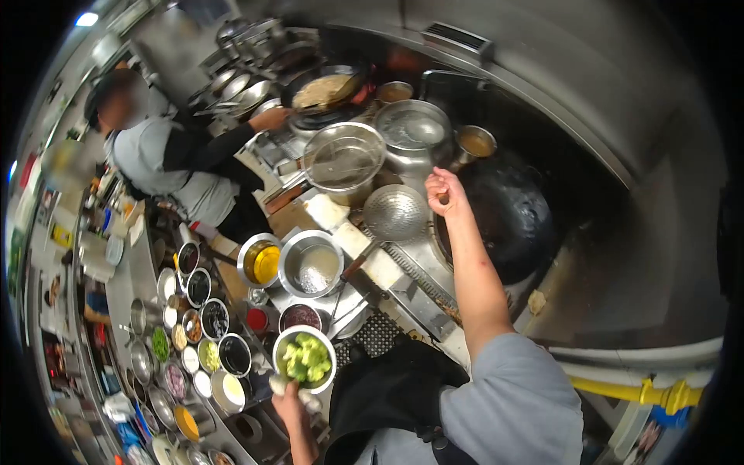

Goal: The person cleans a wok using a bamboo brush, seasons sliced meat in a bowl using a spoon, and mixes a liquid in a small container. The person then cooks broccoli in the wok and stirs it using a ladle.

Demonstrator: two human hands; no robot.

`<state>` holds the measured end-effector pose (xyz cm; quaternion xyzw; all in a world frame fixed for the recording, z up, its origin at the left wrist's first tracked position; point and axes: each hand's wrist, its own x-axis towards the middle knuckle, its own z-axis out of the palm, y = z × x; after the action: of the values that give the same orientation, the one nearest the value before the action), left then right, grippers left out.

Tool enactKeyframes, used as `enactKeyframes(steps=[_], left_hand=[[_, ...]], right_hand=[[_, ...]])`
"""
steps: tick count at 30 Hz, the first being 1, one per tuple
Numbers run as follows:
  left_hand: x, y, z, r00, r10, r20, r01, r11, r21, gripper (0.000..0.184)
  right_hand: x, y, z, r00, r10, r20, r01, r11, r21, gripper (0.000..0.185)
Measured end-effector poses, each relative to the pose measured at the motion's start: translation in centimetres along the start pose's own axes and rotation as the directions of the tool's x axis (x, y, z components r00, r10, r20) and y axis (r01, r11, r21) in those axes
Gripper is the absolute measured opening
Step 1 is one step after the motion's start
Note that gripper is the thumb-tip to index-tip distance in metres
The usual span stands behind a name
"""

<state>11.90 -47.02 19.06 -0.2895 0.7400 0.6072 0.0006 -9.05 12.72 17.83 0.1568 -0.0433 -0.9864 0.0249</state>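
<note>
Left hand [288, 401] has a partly closed grip on the bowl [332, 364], while the right hand [446, 194] is clenched around something brown, too small to make out. Super packed kitchen: counter [118, 283] and co-worker [174, 159] left, steel pots mid, black wok [535, 221] right. Broccoli [305, 358] sits in the bowl, just beyond the left fingers.

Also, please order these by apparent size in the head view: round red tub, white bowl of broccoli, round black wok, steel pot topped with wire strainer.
1. Round black wok, partly hidden
2. Steel pot topped with wire strainer
3. White bowl of broccoli
4. Round red tub
</note>
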Motion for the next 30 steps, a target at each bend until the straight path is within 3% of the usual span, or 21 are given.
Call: enactKeyframes(steps=[1,3,4,5,7,8,10,11,14,16,17,19,21,22,23,24,25,26,27,28,30], left_hand=[[1.8,-0.1,2.0,0.989,-0.005,0.146,0.008,1.0,-0.017,0.025],[1.8,4.4,7.9,0.972,0.033,0.231,-0.06,0.992,0.108,0.021],[4.5,3.1,10.3,0.927,0.033,0.374,-0.068,0.994,0.082,0.021],[5.4,3.9,13.4,0.915,0.085,0.394,-0.167,0.97,0.179,0.027],[6.8,4.9,19.8,0.855,0.123,0.505,-0.256,0.945,0.202,0.038],[6.8,6.4,23.1,0.843,0.046,0.536,-0.275,0.893,0.357,0.04],[4.1,10.6,28.9,0.764,0.099,0.637,-0.457,0.781,0.427,0.041],[5.1,9.3,32.6,0.712,0.237,0.66,-0.541,0.785,0.301,0.041],[5.4,9.4,42.8,0.565,0.301,0.768,-0.743,0.591,0.315,0.05],[1.5,12.1,46.2,0.554,0.257,0.792,-0.77,0.519,0.371,0.052],[0.1,12.9,48.1,0.502,0.228,0.834,-0.81,0.463,0.361,0.05],[-2.0,11.9,52.3,0.36,0.29,0.886,-0.898,0.365,0.245,0.045],[-4.9,11.4,54.8,0.204,0.338,0.919,-0.954,0.281,0.109,0.041],[-6.2,10.9,55.5,0.085,0.409,0.909,-0.986,0.165,0.018,0.027],[-7.0,9.6,57.1,-0.023,0.462,0.886,-0.996,0.07,-0.063,0.021],[-7.7,9.2,57.7,-0.13,0.506,0.853,-0.99,-0.027,-0.135,0.015],[-7.9,8.8,58.1,-0.138,0.499,0.856,-0.989,-0.021,-0.148,0.015],[-8.0,8.4,58.5,-0.342,0.504,0.793,-0.939,-0.204,-0.276,0.013],[-8.1,8.5,58.6,-0.53,0.474,0.703,-0.843,-0.38,-0.38,0.011],[-8.0,8.7,58.8,-0.531,0.474,0.703,-0.844,-0.373,-0.386,0.011],[-7.5,9.4,59.5,-0.648,0.495,0.58,-0.754,-0.527,-0.392,0.011]], right_hand=[[-2.2,0.5,0.1,1.0,0.006,-0.003,-0.006,1.0,0.011,0.025],[-7.0,1.9,0.5,0.999,-0.019,-0.031,0.019,1.0,0.007,0.024],[-9.2,2.4,0.2,0.999,-0.03,-0.029,0.029,0.999,-0.024,0.024],[-11.3,2.8,-0.2,1.0,-0.023,-0.011,0.023,0.999,-0.035,0.024],[-15.6,3.9,-1.2,1.0,-0.016,0.027,0.018,0.997,-0.07,0.025],[-17.7,4.6,-1.3,0.999,-0.044,0.017,0.045,0.997,-0.058,0.025],[-21.7,6.3,-1.4,0.997,-0.074,-0.034,0.069,0.991,-0.116,0.026],[-23.3,6.9,-2.0,0.997,-0.07,-0.033,0.066,0.992,-0.112,0.027],[-27.4,9.9,-3.0,0.966,-0.189,-0.177,0.167,0.977,-0.131,0.026],[-29.2,12.4,-2.9,0.917,-0.281,-0.285,0.233,0.954,-0.19,0.026],[-29.7,13.1,-3.6,0.893,-0.324,-0.312,0.258,0.937,-0.235,0.026],[-30.0,15.0,-4.4,0.861,-0.376,-0.344,0.292,0.917,-0.272,0.026],[-29.6,17.4,-4.1,0.703,-0.546,-0.455,0.32,0.815,-0.484,0.027],[-29.1,18.4,-4.3,0.689,-0.558,-0.462,0.333,0.811,-0.482,0.027],[-28.4,19.3,-4.6,0.569,-0.676,-0.469,0.288,0.698,-0.656,0.027],[-27.9,19.9,-5.1,0.444,-0.78,-0.441,0.202,0.567,-0.798,0.027],[-27.2,20.1,-5.6,0.38,-0.81,-0.447,0.122,0.523,-0.843,0.029],[-27.0,20.3,-6.0,0.369,-0.811,-0.453,0.121,0.526,-0.842,0.029],[-26.6,20.8,-5.2,0.267,-0.876,-0.402,-0.093,0.391,-0.915,0.031],[-26.1,21.1,-4.6,0.184,-0.93,-0.319,-0.318,0.25,-0.914,0.033],[-25.0,21.3,-4.4,0.122,-0.956,-0.268,-0.425,0.194,-0.884,0.038]])
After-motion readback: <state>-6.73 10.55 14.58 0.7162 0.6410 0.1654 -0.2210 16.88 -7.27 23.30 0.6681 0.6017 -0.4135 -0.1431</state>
